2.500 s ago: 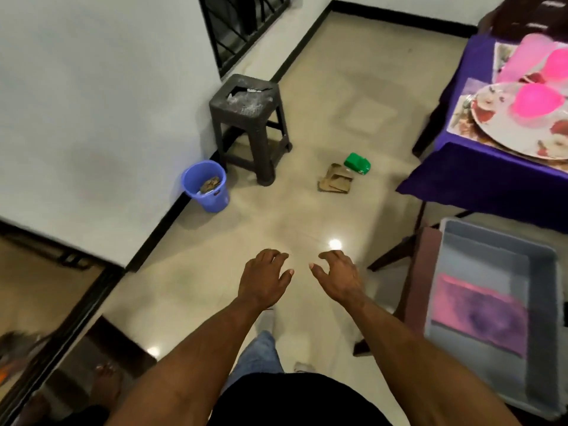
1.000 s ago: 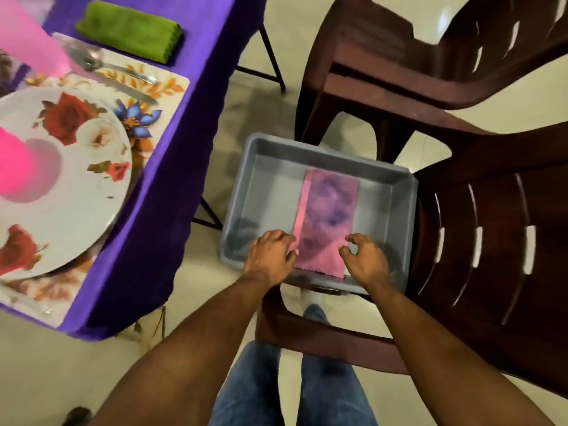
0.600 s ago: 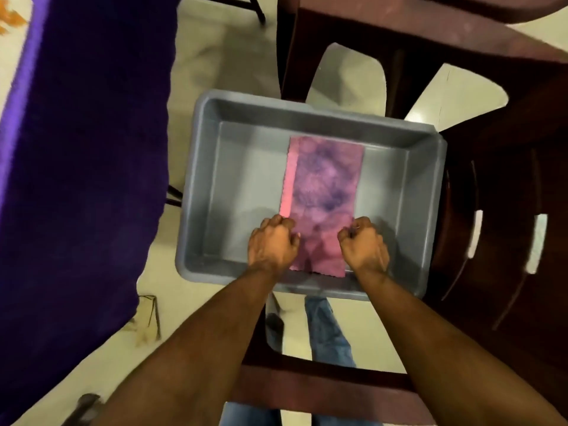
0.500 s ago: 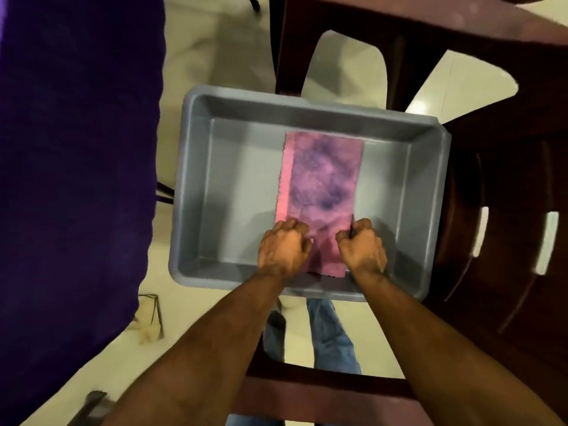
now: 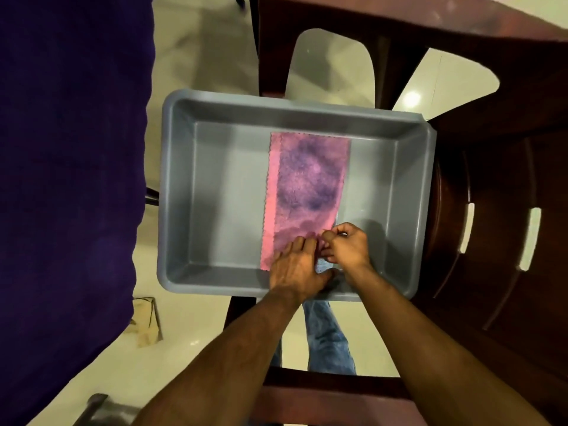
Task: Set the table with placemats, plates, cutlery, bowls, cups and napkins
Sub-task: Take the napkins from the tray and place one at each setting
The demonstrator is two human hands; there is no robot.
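Observation:
A folded pink and purple napkin (image 5: 307, 186) lies flat inside a grey plastic tub (image 5: 215, 192) that sits on a dark brown chair. My left hand (image 5: 296, 270) lies on the napkin's near end, fingers stretched over the cloth. My right hand (image 5: 347, 245) is just to its right, fingertips curled and pinching the napkin's near right corner, which is lifted a little. A bit of grey mesh shows under that corner. Both hands touch each other over the cloth.
The purple tablecloth (image 5: 67, 179) hangs down along the left side. Dark brown plastic chairs (image 5: 498, 210) fill the right and top. Cream floor tiles (image 5: 196, 327) show between table and tub, with a scrap of brown paper (image 5: 144, 324) on them.
The view has swung from the floor over the table to straight down on the tub. Both hands reached in, closed together at the napkin's near end, and the right fingers now pinch its corner.

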